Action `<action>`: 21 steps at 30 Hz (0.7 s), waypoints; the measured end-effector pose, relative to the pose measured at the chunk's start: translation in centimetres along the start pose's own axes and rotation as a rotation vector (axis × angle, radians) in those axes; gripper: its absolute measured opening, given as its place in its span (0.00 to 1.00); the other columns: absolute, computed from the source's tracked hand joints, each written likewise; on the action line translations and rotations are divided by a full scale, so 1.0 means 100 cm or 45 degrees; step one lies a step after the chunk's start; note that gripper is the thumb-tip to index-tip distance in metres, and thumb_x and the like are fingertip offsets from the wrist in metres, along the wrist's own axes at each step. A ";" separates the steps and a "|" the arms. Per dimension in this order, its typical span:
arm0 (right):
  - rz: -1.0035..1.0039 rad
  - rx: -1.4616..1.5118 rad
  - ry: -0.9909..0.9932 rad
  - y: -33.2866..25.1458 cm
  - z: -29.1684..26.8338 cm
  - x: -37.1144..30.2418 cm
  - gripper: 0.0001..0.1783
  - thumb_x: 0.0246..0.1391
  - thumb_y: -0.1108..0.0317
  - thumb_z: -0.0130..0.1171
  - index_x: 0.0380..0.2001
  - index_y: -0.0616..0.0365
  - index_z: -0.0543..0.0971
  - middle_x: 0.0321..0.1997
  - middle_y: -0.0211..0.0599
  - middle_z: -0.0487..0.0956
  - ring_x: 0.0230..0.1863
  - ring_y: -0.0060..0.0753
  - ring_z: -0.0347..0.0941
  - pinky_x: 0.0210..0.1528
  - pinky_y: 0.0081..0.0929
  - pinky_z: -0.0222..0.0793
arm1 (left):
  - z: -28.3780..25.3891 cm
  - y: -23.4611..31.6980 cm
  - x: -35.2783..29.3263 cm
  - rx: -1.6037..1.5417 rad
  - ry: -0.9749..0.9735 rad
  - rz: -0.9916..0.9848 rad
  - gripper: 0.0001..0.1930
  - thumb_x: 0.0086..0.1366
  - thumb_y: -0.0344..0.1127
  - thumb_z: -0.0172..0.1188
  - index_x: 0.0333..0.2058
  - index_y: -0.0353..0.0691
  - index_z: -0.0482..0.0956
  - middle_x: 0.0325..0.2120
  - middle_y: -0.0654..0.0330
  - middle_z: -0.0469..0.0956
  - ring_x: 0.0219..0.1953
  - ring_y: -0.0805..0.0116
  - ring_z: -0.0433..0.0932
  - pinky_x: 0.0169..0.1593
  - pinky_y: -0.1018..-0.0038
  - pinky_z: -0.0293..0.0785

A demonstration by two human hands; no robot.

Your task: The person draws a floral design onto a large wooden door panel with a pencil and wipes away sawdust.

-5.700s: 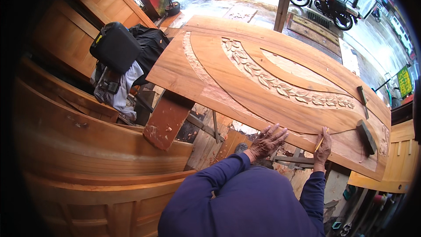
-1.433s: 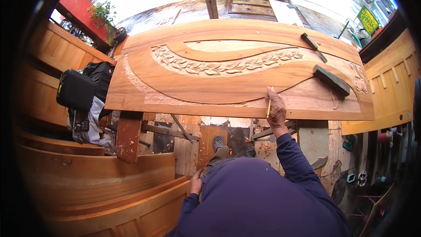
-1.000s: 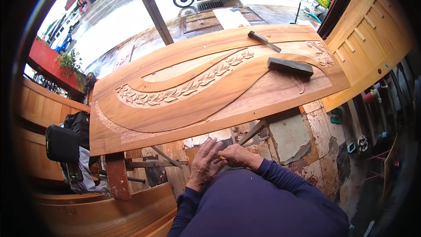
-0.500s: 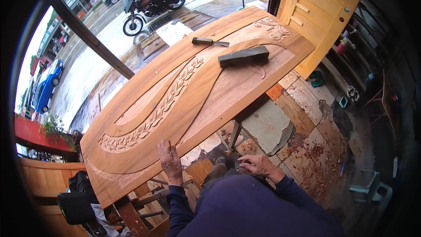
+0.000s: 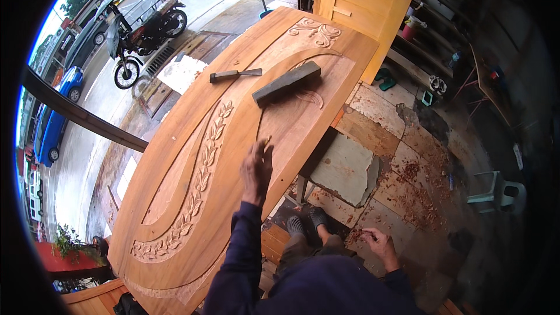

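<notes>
A large wooden door panel (image 5: 230, 166) lies across in front of me, carved with a leafy vine (image 5: 202, 173) and a scroll (image 5: 315, 31) at its far corner. My left hand (image 5: 256, 172) is over its near side, fingers bent around a short thin brown stick whose tip alone shows. My right hand (image 5: 380, 246) hangs low at my right side, away from the panel, its fingers loosely bent and apart with nothing visible in them. A long grey sharpening stone (image 5: 287, 83) rests farther up the panel. Left of it lies a chisel (image 5: 235, 74) with a dark handle.
A lighter wooden door (image 5: 364, 9) stands at the far end. Under the panel's right side is a pale slab (image 5: 341, 167). Wood shavings (image 5: 420, 184) litter the tiled floor, near a pale green plastic chair (image 5: 496, 191). A motorcycle (image 5: 146, 38) stands outside.
My left hand has moved forward along the panel, toward the stone. The right hand has swung outward from my body. The view has turned, shifting the stone and chisel leftward in it.
</notes>
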State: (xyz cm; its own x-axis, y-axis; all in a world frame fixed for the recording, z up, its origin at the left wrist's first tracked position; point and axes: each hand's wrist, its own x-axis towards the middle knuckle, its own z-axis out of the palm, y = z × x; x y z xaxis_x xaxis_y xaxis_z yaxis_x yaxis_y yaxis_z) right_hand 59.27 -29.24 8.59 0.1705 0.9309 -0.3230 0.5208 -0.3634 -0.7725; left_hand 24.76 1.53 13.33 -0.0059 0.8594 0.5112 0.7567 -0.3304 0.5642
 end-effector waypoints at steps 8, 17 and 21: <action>0.401 -0.008 0.071 0.024 0.022 -0.069 0.19 0.61 0.60 0.68 0.52 0.57 0.83 0.38 0.44 0.88 0.41 0.38 0.87 0.43 0.33 0.80 | 0.116 -0.027 0.180 0.307 -0.068 0.193 0.21 0.58 0.46 0.71 0.46 0.42 0.81 0.46 0.50 0.80 0.47 0.48 0.78 0.53 0.58 0.73; 0.519 0.108 0.160 0.048 0.009 -0.060 0.18 0.61 0.61 0.67 0.50 0.60 0.84 0.40 0.44 0.88 0.43 0.33 0.86 0.45 0.32 0.79 | 0.121 -0.047 0.156 0.375 -0.495 0.186 0.24 0.48 0.45 0.74 0.40 0.38 0.79 0.39 0.48 0.80 0.46 0.45 0.77 0.49 0.55 0.74; 0.509 0.111 0.216 0.054 -0.014 -0.041 0.16 0.63 0.64 0.66 0.50 0.60 0.83 0.41 0.44 0.87 0.43 0.30 0.85 0.44 0.31 0.79 | 0.053 -0.063 0.097 0.434 -0.543 0.151 0.25 0.46 0.43 0.77 0.42 0.41 0.80 0.45 0.53 0.78 0.49 0.47 0.75 0.51 0.56 0.75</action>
State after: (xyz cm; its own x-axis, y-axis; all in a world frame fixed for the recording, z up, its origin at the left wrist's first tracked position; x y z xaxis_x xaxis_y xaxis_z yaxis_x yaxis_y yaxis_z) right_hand 62.61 -34.97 6.49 0.4830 0.7067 -0.5170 0.3150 -0.6911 -0.6505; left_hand 23.45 14.01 11.27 0.3033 0.9292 0.2111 0.9050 -0.3502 0.2413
